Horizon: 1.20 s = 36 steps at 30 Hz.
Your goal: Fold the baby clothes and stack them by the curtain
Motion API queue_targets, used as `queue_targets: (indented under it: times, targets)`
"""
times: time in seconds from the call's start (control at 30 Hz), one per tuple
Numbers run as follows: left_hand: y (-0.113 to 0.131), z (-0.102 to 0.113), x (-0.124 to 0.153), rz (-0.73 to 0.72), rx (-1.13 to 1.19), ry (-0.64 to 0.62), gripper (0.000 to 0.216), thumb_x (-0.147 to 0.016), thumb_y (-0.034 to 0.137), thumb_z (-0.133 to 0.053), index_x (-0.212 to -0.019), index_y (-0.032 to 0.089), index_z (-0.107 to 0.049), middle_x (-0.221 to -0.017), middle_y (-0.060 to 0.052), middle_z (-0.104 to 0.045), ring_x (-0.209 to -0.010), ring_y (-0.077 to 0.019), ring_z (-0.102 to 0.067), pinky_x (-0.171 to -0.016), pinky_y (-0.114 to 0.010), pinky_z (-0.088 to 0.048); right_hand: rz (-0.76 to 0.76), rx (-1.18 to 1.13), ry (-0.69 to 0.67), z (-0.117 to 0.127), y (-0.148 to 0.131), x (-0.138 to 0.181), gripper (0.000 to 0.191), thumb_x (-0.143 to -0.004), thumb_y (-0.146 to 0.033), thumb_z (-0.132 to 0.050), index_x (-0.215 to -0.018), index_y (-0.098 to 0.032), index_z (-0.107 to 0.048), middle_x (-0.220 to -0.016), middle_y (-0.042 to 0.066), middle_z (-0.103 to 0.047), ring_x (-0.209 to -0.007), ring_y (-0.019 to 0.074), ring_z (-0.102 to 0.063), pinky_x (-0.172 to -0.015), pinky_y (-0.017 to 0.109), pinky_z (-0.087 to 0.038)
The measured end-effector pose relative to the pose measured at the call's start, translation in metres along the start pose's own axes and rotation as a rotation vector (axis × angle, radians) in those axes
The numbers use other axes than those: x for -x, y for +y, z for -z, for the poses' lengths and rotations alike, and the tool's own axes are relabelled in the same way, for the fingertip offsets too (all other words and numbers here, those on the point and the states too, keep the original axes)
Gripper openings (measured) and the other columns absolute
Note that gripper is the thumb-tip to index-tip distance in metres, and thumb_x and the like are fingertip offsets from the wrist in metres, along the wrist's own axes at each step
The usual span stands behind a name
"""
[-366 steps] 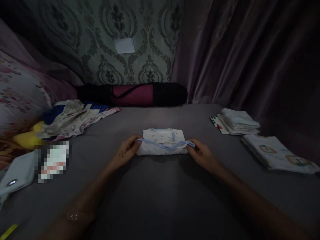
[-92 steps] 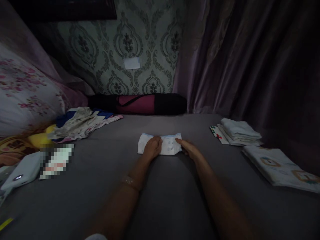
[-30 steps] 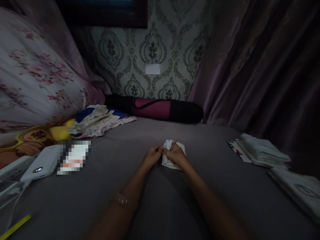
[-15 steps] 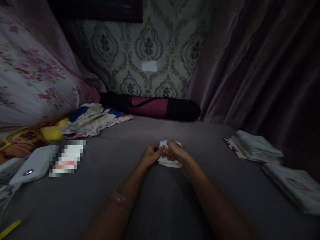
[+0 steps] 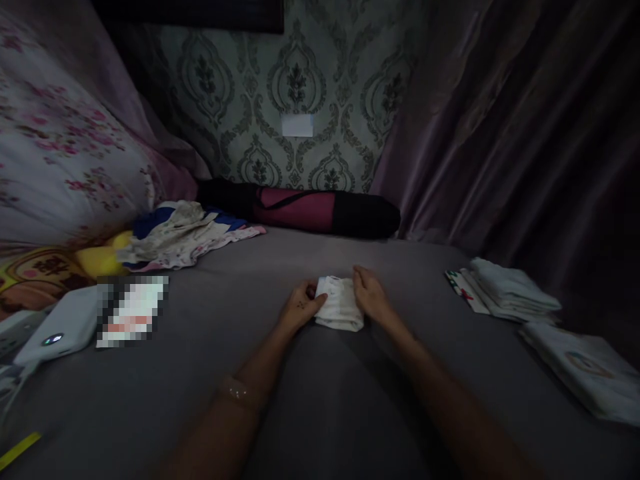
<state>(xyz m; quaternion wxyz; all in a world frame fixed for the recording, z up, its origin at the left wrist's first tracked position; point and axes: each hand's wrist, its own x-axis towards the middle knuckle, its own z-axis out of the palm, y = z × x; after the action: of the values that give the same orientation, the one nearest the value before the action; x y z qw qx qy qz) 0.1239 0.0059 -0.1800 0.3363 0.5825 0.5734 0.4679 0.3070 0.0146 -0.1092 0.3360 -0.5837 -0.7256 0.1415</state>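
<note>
A small white folded garment (image 5: 339,310) lies on the grey bedsheet (image 5: 320,400) in front of me. My left hand (image 5: 299,310) rests against its left edge, fingers curled onto the cloth. My right hand (image 5: 370,297) lies along its right edge with fingers stretched out, pressing on the side of the bundle. Both forearms reach in from the bottom of the view.
A heap of unfolded clothes (image 5: 185,230) lies at the back left beside a floral pillow (image 5: 65,160). A dark and maroon roll bag (image 5: 310,210) sits by the wall. Folded stacks (image 5: 505,290) and a folded printed cloth (image 5: 585,367) lie at right. A white power bank (image 5: 60,330) is at left.
The garment has been folded from a wide strip into a small compact bundle. My hands, which were bunched together on it, have parted to its two sides.
</note>
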Motion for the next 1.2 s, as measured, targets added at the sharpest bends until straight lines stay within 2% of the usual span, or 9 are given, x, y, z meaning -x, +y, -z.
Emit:
queue_targets:
  times: [0.17, 0.3, 0.43, 0.6, 0.7, 0.83, 0.93, 1.03, 1.2]
  targets:
    - [0.002, -0.001, 0.001, 0.008, 0.099, -0.031, 0.041, -0.069, 0.035, -0.066, -0.106, 0.016, -0.061, -0.072, 0.003, -0.054, -0.059, -0.0095, -0.048, -0.055, -0.020, -0.039, 0.109, 0.211, -0.160, -0.020, -0.011, 0.014, 0.058, -0.095, -0.035, -0.022, -0.142, -0.003, -0.037, -0.149, 0.017, -0.033, -0.141, 0.0269, -0.021, -0.114, 0.044, -0.016]
    - [0.010, 0.002, 0.005, 0.001, 0.058, -0.070, 0.037, -0.070, 0.033, -0.064, -0.102, 0.014, -0.064, -0.072, 0.002, -0.054, -0.062, -0.0105, -0.049, -0.058, -0.021, -0.040, 0.109, 0.366, -0.275, -0.036, 0.000, 0.020, 0.058, -0.095, -0.034, -0.025, -0.141, 0.001, -0.036, -0.147, 0.021, -0.035, -0.138, 0.0289, -0.028, -0.112, 0.043, -0.019]
    - [0.009, 0.003, 0.006, -0.010, 0.020, -0.059, 0.033, -0.070, 0.031, -0.065, -0.097, 0.014, -0.066, -0.074, 0.001, -0.056, -0.065, -0.0112, -0.051, -0.060, -0.022, -0.041, 0.123, 0.440, -0.266, -0.045, 0.010, 0.021, 0.058, -0.094, -0.032, -0.026, -0.140, 0.001, -0.038, -0.145, 0.020, -0.039, -0.135, 0.0296, -0.033, -0.111, 0.042, -0.021]
    - [0.003, 0.003, 0.001, -0.025, 0.021, -0.030, 0.028, -0.076, 0.030, -0.057, -0.097, 0.014, -0.066, -0.072, 0.001, -0.060, -0.066, -0.0122, -0.054, -0.062, -0.022, -0.043, 0.115, 0.418, -0.307, -0.040, 0.010, 0.018, 0.058, -0.094, -0.032, -0.025, -0.140, 0.001, -0.037, -0.146, 0.020, -0.037, -0.135, 0.0296, -0.032, -0.112, 0.043, -0.021]
    - [0.005, 0.006, -0.001, 0.007, 0.025, 0.055, 0.022, -0.078, 0.025, -0.054, -0.092, 0.014, -0.066, -0.074, -0.002, -0.065, -0.070, -0.0143, -0.058, -0.066, -0.023, -0.045, 0.072, 0.343, -0.389, -0.031, 0.007, 0.013, 0.058, -0.096, -0.034, -0.020, -0.141, -0.002, -0.036, -0.148, 0.018, -0.035, -0.137, 0.0270, -0.030, -0.112, 0.042, -0.022]
    - [0.010, 0.010, -0.002, 0.054, 0.013, 0.146, 0.019, -0.081, 0.022, -0.051, -0.092, 0.015, -0.065, -0.081, -0.005, -0.067, -0.077, -0.0160, -0.061, -0.071, -0.025, -0.046, 0.049, 0.305, -0.309, -0.023, -0.008, 0.010, 0.061, -0.097, -0.039, -0.014, -0.144, -0.004, -0.032, -0.151, 0.016, -0.030, -0.141, 0.0257, -0.022, -0.114, 0.045, -0.017]
    - [0.014, 0.013, -0.001, 0.078, -0.015, 0.165, 0.019, -0.081, 0.020, -0.050, -0.092, 0.016, -0.064, -0.081, -0.005, -0.067, -0.076, -0.0158, -0.061, -0.071, -0.024, -0.046, 0.154, 0.351, -0.244, -0.030, -0.024, 0.017, 0.062, -0.096, -0.038, -0.018, -0.143, -0.001, -0.033, -0.151, 0.016, -0.029, -0.141, 0.0260, -0.020, -0.114, 0.043, -0.016]
    - [0.019, 0.015, 0.001, 0.074, -0.047, 0.174, 0.019, -0.080, 0.017, -0.049, -0.092, 0.016, -0.064, -0.085, -0.006, -0.068, -0.078, -0.0161, -0.062, -0.074, -0.025, -0.047, 0.227, 0.386, -0.261, -0.044, -0.034, 0.028, 0.061, -0.096, -0.037, -0.021, -0.143, 0.001, -0.033, -0.150, 0.018, -0.029, -0.142, 0.0263, -0.020, -0.115, 0.041, -0.014]
    - [0.022, 0.017, 0.004, 0.089, -0.090, 0.164, 0.022, -0.082, 0.016, -0.047, -0.096, 0.017, -0.064, -0.089, -0.006, -0.069, -0.082, -0.0165, -0.062, -0.078, -0.027, -0.047, 0.217, 0.403, -0.312, -0.059, -0.036, 0.039, 0.061, -0.093, -0.034, -0.027, -0.144, 0.000, -0.031, -0.152, 0.018, -0.026, -0.142, 0.0265, -0.017, -0.115, 0.042, -0.013]
